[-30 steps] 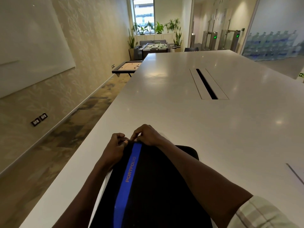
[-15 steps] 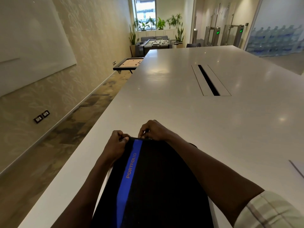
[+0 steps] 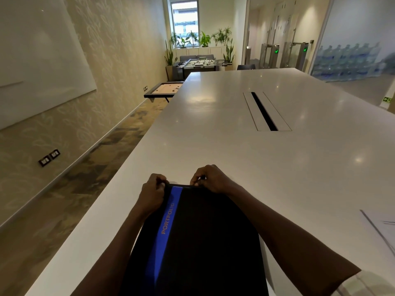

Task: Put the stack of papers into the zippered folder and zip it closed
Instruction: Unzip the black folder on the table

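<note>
A black zippered folder (image 3: 205, 236) with a blue stripe reading "PORTFOLIO" stands tilted up toward me on the white table (image 3: 235, 150). My left hand (image 3: 152, 193) grips the folder's top left corner. My right hand (image 3: 210, 178) pinches something small, seemingly the zipper pull, at the top edge, right of the blue stripe. No stack of papers is visible; the folder's inside is hidden from me.
A cable slot (image 3: 264, 112) is set into the table's middle. A sheet edge or a table seam (image 3: 382, 229) shows at the right edge. The table's left edge drops to carpet beside a wall with a whiteboard (image 3: 38, 60). Game tables (image 3: 164, 90) stand far behind.
My right hand has slid rightward along the folder's top edge, away from my left hand. The left hand stays on its corner. The view has tilted slightly.
</note>
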{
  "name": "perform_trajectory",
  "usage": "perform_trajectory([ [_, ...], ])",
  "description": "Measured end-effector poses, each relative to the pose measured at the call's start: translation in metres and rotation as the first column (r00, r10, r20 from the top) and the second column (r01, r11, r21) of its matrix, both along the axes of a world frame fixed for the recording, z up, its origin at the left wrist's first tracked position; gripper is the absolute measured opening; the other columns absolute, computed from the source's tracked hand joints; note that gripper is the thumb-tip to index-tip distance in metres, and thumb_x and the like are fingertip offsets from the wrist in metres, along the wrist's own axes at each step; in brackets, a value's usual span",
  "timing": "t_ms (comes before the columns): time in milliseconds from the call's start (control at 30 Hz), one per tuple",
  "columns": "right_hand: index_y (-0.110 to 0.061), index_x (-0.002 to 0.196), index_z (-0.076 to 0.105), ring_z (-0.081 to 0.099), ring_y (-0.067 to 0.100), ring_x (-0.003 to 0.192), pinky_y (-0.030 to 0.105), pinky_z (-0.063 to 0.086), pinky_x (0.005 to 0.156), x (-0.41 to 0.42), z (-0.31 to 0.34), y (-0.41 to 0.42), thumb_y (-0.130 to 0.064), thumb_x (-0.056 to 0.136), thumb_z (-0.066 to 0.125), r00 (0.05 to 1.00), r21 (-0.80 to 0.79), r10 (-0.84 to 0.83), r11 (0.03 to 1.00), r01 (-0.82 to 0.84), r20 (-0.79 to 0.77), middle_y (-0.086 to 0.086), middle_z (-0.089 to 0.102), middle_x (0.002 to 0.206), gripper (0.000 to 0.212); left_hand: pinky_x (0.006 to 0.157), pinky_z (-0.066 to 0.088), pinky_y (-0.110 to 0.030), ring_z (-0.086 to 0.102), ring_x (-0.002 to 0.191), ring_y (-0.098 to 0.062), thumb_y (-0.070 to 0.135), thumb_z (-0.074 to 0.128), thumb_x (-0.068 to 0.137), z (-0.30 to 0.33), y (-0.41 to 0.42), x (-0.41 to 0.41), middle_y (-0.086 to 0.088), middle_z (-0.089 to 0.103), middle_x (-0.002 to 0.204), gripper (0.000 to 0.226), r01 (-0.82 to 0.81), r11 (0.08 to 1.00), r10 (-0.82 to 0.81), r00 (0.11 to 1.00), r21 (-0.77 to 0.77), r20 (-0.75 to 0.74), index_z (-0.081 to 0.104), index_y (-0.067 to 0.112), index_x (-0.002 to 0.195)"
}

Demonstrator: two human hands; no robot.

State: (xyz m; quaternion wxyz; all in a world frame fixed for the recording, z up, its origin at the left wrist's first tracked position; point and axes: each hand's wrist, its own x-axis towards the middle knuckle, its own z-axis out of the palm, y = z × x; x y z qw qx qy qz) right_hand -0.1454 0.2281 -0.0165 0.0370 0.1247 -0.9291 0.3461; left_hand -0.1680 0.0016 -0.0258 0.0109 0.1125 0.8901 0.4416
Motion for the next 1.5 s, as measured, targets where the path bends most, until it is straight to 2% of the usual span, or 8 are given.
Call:
perform_trajectory([
  [100, -0.017, 0.09, 0.078, 0.064, 0.015, 0.089, 0.04, 0.053, 0.082, 0.004, -0.004, -0.001, 0.002, 0.079, 0.064, 0.999, 0.007, -0.028, 1.0, 0.028, -0.031, 0.001, 0.074, 0.095, 0.025, 0.09, 0.047, -0.039, 0.059, 0.101, -0.029, -0.008, 0.04, 0.085, 0.003, 0.014, 0.004, -0.011, 0.069, 0.104, 0.039, 0.087, 0.975, -0.131, 0.968, -0.204, -0.213, 0.064, 0.009, 0.109],
  [233, -0.019, 0.09, 0.078, 0.064, 0.014, 0.088, 0.04, 0.053, 0.083, 0.007, -0.005, -0.001, -0.001, 0.08, 0.064, 0.999, 0.001, -0.037, 0.999, 0.037, -0.036, 0.0, 0.075, 0.094, 0.024, 0.085, 0.046, -0.036, 0.057, 0.096, -0.023, 0.006, 0.045, 0.089, -0.002, 0.031, 0.012, -0.002, 0.067, 0.104, 0.031, 0.124, 0.935, -0.232, 0.923, -0.332, -0.307, 0.069, 0.019, 0.104],
  [400, -0.013, 0.087, 0.079, 0.067, 0.018, 0.087, 0.037, 0.054, 0.082, 0.01, -0.002, 0.0, 0.003, 0.077, 0.065, 0.998, -0.004, -0.032, 0.999, 0.032, -0.046, 0.005, 0.075, 0.09, 0.023, 0.081, 0.04, -0.027, 0.055, 0.093, -0.019, 0.015, 0.05, 0.093, -0.008, 0.028, 0.007, -0.003, 0.065, 0.099, 0.024, 0.133, 0.953, -0.207, 0.943, -0.273, -0.262, 0.071, 0.021, 0.099],
  [633, -0.009, 0.083, 0.078, 0.069, 0.016, 0.081, 0.034, 0.055, 0.079, 0.018, 0.006, 0.028, 0.013, 0.075, 0.061, 0.999, 0.0, -0.052, 0.999, 0.052, 0.014, 0.007, 0.076, 0.086, 0.029, 0.085, 0.043, -0.033, 0.054, 0.099, -0.024, 0.031, 0.051, 0.096, -0.011, 0.029, 0.005, -0.005, 0.065, 0.099, 0.024, 0.118, 0.957, -0.183, 0.955, -0.265, -0.235, 0.07, 0.017, 0.101],
  [1000, -0.01, 0.084, 0.079, 0.065, 0.003, 0.075, 0.003, 0.042, 0.07, 0.044, 0.0, 0.061, 0.007, 0.079, 0.065, 0.988, -0.036, -0.152, 0.988, 0.152, 0.007, 0.003, 0.076, 0.086, 0.022, 0.081, 0.04, -0.029, 0.049, 0.103, -0.019, 0.036, 0.047, 0.097, -0.011, 0.029, 0.009, 0.0, 0.063, 0.101, 0.025, 0.09, 0.953, -0.159, 0.961, -0.288, -0.225, 0.067, 0.021, 0.103],
  [1200, -0.016, 0.082, 0.079, 0.062, 0.0, 0.076, 0.004, 0.039, 0.072, 0.048, -0.004, 0.064, 0.003, 0.077, 0.066, 0.982, -0.022, -0.188, 0.982, 0.188, -0.01, -0.002, 0.076, 0.086, 0.023, 0.086, 0.041, -0.031, 0.048, 0.102, -0.02, 0.034, 0.046, 0.098, -0.012, 0.028, 0.011, -0.001, 0.063, 0.098, 0.024, 0.07, 0.944, -0.164, 0.947, -0.323, -0.275, 0.066, 0.021, 0.103],
  [1333, -0.019, 0.082, 0.079, 0.061, 0.003, 0.079, 0.013, 0.042, 0.074, 0.047, -0.004, 0.063, -0.001, 0.078, 0.067, 0.983, -0.014, -0.185, 0.983, 0.185, 0.005, -0.004, 0.075, 0.087, 0.022, 0.086, 0.042, -0.031, 0.051, 0.101, -0.024, 0.025, 0.045, 0.099, -0.007, 0.032, 0.011, -0.004, 0.064, 0.1, 0.024, 0.093, 0.919, -0.224, 0.923, -0.383, -0.312, 0.066, 0.016, 0.103],
  [1500, -0.019, 0.084, 0.078, 0.065, 0.011, 0.084, 0.019, 0.045, 0.075, 0.047, -0.003, 0.063, -0.009, 0.081, 0.07, 0.984, -0.021, -0.177, 0.984, 0.178, 0.022, -0.004, 0.075, 0.09, 0.014, 0.092, 0.045, -0.036, 0.054, 0.104, -0.02, 0.028, 0.045, 0.099, 0.005, 0.068, 0.023, -0.004, 0.064, 0.109, 0.026, 0.284, 0.882, -0.38, 0.9, -0.376, -0.213, 0.067, 0.018, 0.108],
])
